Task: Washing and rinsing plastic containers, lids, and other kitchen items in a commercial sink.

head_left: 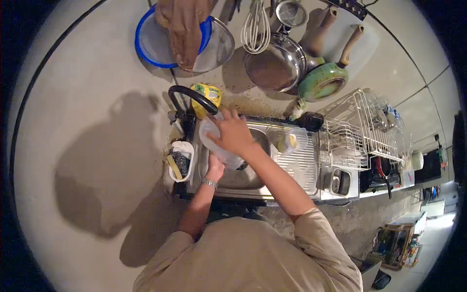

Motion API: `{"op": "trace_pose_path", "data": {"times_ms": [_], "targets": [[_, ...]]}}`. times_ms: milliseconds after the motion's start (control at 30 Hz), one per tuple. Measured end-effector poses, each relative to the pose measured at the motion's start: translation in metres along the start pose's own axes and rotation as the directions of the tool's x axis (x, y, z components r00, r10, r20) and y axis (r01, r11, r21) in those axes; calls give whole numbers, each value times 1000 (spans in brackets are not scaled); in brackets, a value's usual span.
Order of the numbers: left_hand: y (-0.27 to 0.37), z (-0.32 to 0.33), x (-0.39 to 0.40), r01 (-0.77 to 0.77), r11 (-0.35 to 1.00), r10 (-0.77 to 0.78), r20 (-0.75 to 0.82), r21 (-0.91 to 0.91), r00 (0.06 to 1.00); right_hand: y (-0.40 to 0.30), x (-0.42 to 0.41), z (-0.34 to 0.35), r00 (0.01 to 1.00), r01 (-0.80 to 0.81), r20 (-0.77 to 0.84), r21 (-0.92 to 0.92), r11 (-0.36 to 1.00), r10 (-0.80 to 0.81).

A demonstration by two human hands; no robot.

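Note:
A translucent plastic container (229, 160) is tilted over the stainless steel sink (251, 180). My left hand (216, 166), with a metal-band watch (209, 182) at its wrist, supports it from the near side. My right hand (233, 131) lies across the container, fingers spread towards the wall and thumb over the container. Whether the right hand grips it is hard to see. The black curved faucet spout (195, 95) ends just beside the right fingers. Part of the container is hidden under that hand.
Left of the sink, a white caddy (189, 174) holds a sponge and a dark scrubber. A yellow pouch (213, 91) stands behind the faucet. Another translucent container (300, 140) sits on the ribbed drainboard (304, 175), beside a wire dish rack (343, 133). Pans, including a green one (323, 82), hang above.

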State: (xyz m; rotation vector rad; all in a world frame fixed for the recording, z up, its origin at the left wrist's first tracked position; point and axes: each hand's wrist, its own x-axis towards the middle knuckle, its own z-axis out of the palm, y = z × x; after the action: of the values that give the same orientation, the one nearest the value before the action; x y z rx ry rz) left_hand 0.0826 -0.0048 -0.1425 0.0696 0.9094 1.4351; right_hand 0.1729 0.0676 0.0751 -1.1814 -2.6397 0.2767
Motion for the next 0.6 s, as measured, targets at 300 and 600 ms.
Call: {"op": "trace_pose_path", "data": {"times_ms": [300,600], "targets": [[1,0,-28,116,980,-99,107,-164,989,26,-11,22,922,365,-327,548,753,-208],[46,-13,5,157,981,-120,281,-115,952,108,-79,8,811,8,-472,598,801,345]]}}
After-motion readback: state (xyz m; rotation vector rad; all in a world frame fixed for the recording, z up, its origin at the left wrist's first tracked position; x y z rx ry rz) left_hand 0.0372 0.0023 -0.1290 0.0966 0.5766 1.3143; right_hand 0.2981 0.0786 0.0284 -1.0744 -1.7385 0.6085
